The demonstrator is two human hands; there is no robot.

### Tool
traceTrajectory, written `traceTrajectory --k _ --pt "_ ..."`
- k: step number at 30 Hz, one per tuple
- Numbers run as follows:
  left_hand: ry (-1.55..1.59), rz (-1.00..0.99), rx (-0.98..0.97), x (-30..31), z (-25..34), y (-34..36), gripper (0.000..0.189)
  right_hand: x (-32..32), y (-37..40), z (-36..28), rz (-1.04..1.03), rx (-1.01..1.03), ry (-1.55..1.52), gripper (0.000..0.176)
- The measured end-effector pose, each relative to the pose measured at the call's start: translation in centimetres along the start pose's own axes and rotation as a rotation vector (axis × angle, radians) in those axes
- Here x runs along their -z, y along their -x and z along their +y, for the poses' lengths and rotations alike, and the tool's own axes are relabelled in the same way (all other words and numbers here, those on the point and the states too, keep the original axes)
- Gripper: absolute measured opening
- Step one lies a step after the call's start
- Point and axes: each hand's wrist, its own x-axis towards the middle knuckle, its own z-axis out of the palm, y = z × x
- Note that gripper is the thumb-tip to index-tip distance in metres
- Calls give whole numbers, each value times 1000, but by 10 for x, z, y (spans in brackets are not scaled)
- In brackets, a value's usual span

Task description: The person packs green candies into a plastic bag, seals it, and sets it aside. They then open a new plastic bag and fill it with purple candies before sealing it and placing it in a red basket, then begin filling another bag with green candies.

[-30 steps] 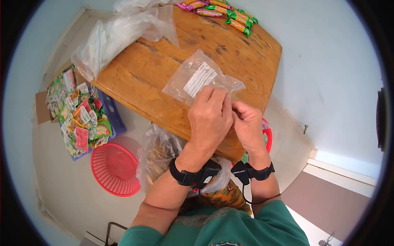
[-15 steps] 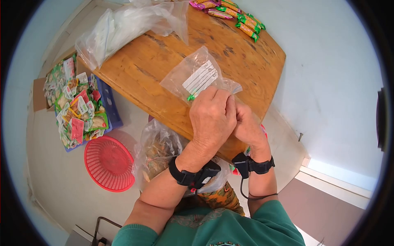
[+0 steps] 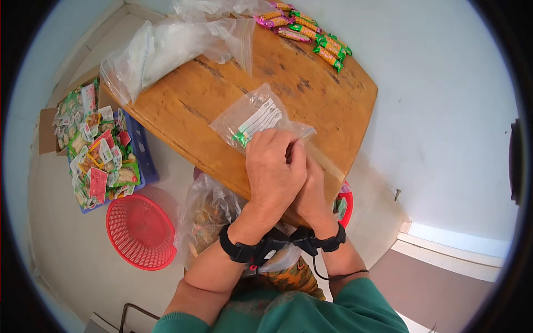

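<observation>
A clear zip-lock bag (image 3: pixel 222 122) with white label stripes lies on the wooden table near its front corner. Some green wrapping (image 3: pixel 240 137) shows through its lower left part. My left hand (image 3: pixel 276 169) is closed on the bag's near edge, fingers curled, its back toward me. Close against it on the right, my right hand (image 3: pixel 311 191) is closed too, at the same edge. The left hand hides part of the right fingers. Black straps with small devices sit on both wrists.
The wooden table (image 3: pixel 183 111) carries a stack of clear bags (image 3: pixel 161 53) at far left and wrapped yellow snacks (image 3: pixel 330 53) at the back. On the floor at left stand a blue crate (image 3: pixel 145 166) of food packets and a red basket (image 3: pixel 119 244). A plastic bag (image 3: pixel 205 213) sits below the table edge.
Both hands have shifted slightly left and down in view with the bag, as the whole scene has also moved. More green shows in the bag, and a red rim appears at right.
</observation>
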Motion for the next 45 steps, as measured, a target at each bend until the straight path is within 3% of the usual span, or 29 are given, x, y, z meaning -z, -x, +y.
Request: traceTrajectory --k 2,4,8,13,16,26,31,34,45 --pt "46 2 32 2 0 -2 2 -3 -2 6 37 73 26 33" --pt "33 -4 60 4 1 -3 3 -2 -3 14 40 293 97 37" --pt "17 -4 40 6 -1 -3 3 0 -3 13 -11 323 46 40" --pt "41 34 37 5 -1 -4 5 -1 -10 11 -113 72 -123 37" --pt "0 60 -10 7 -2 -6 6 -2 -16 17 -205 43 -70 35" --pt "-59 114 -95 7 -2 -9 8 3 -19 20 -231 73 16 32" --pt "-42 126 -144 6 6 -8 13 3 -17 22 -28 293 68 38" --pt "80 119 -122 -2 4 -2 13 0 -8 30 -80 134 34 39" --pt "-25 91 -85 1 3 -3 12 -15 -15 49 -269 -39 112 32"
